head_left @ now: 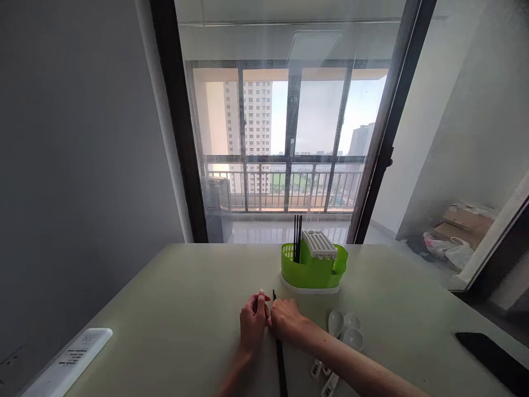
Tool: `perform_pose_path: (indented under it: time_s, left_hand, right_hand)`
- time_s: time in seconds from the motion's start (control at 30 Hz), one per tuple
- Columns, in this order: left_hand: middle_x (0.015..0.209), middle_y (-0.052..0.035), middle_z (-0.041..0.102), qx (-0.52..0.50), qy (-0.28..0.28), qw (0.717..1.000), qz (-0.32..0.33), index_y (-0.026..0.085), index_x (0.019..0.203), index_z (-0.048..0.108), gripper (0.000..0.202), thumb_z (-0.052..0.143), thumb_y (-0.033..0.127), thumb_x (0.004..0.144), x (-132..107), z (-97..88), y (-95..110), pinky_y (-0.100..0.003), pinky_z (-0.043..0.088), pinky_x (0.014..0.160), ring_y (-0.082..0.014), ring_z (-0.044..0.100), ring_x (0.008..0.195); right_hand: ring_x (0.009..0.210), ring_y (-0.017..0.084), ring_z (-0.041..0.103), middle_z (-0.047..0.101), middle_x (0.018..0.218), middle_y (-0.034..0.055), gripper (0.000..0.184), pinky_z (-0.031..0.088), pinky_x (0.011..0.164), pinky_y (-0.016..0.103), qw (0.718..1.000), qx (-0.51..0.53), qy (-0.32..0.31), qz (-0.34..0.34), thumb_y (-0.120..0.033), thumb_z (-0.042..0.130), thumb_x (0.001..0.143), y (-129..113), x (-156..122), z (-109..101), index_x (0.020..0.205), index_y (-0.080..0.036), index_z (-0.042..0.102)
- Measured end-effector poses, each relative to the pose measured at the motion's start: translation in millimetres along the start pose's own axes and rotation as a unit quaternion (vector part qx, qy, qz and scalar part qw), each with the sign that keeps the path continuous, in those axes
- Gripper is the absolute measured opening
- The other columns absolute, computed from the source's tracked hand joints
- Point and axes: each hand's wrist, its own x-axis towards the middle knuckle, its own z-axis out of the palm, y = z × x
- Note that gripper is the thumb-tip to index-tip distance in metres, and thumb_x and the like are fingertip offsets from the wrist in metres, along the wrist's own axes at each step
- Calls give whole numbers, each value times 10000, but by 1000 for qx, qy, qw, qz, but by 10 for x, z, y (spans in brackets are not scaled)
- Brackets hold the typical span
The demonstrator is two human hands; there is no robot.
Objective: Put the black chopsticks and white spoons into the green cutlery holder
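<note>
Pale greenish table [177, 314] here, plain grey wall [82, 138] on the left. Past the far edge there's big dark-framed glass [179, 127], then a shiny balcony floor [256, 232], windows [291, 116] and a tall apartment block [258, 118]. Daylight's coming through, and cardboard boxes [467, 220] sit off right.

Black chopsticks [281, 364], green caddy [308, 274], white spoons [352, 338]
</note>
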Motion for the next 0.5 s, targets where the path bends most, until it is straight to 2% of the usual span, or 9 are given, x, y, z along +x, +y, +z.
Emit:
perform_pose_path:
  time_s: [0.1,0.2,0.4,0.5]
  left_hand:
    - [478,19,554,-6,-2,1000,5,183,791,695,616,453,743,882,-3,2,10,-274,440,500,-170,546,455]
    - [461,22,551,-13,-6,1000,8,181,801,703,613,444,729,897,2,9,9,-282,459,517,-169,539,441]
    - [484,6,575,1,7,1000,14,184,784,709,637,426,743,897,21,15,-40,-286,470,533,-177,562,463]
    - [572,-23,637,29,18,999,18,183,808,711,625,416,724,909,20,3,-62,-294,477,580,-194,606,547]
  right_hand:
    - [1076,233,670,647,1288,90,358,583,908,448,998,-7,-52,35,-378,651,989,-20,-11,-86,1288,-185,619]
    - [1090,236,666,644,1297,91,358,577,921,456,997,2,-64,49,-380,649,990,-33,-31,-143,1290,-187,619]
    - [1090,236,666,640,1303,91,363,579,920,456,996,58,-37,52,-380,651,989,60,-68,-135,1296,-189,616]
    - [964,201,689,689,1160,74,293,590,840,398,994,106,-4,32,-379,629,1001,192,-114,-157,1198,-164,650]
